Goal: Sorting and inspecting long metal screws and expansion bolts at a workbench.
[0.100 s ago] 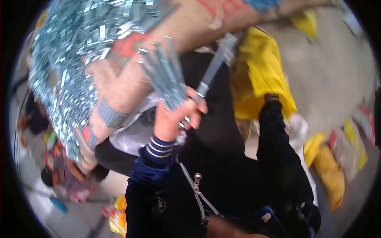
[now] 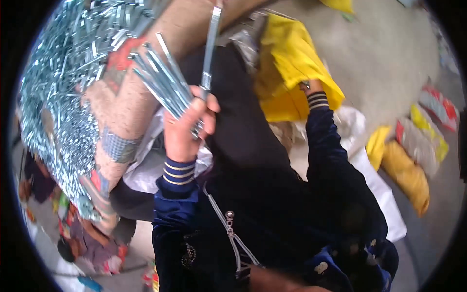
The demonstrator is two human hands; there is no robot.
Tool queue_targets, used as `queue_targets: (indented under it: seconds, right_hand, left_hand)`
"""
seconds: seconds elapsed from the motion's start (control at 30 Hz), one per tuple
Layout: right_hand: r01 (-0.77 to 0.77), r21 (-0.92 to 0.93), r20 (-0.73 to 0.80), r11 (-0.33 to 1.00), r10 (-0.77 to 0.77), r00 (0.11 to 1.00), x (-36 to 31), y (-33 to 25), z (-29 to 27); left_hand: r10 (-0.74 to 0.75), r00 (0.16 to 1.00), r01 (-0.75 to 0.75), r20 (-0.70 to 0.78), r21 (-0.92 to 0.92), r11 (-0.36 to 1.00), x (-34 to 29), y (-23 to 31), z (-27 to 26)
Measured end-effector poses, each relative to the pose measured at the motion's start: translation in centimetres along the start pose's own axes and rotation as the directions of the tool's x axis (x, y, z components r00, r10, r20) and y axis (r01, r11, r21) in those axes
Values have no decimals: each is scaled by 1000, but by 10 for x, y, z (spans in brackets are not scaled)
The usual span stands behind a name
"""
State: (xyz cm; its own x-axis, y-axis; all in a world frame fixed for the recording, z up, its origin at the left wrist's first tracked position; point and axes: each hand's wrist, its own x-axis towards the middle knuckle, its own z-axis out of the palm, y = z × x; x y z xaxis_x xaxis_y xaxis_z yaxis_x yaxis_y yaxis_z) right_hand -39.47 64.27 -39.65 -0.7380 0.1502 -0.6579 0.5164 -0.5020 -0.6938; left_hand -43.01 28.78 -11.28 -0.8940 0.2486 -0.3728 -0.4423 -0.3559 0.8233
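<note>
Grips metal rods (image 2: 168, 90) in the left hand (image 2: 186, 131), slanting up-left, left of the yellow bag (image 2: 294, 51) partly hiding the nearer right hand (image 2: 304, 86), with grip impossible to tell.

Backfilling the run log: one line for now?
left hand: holding thin metal pieces | right hand: at yellow bag, mostly hidden | upper left: shiny heap

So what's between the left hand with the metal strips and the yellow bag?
In the head view, the person's dark trouser leg lies between the left hand, with its metal strips, and the yellow bag.
</note>
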Motion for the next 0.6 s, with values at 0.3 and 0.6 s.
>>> queue_targets:
  seconds: [0.3, 0.6]
  right_hand:
    - [-31, 195, -36, 980, 39, 999, -159, -55, 32]
    - [70, -78, 466, 994, -26, 885, -207, -165, 236]
  left_hand:
    - [73, 994, -58, 82, -162, 985, -35, 10, -33]
    - [343, 922, -375, -180, -192, 907, -90, 89, -139]
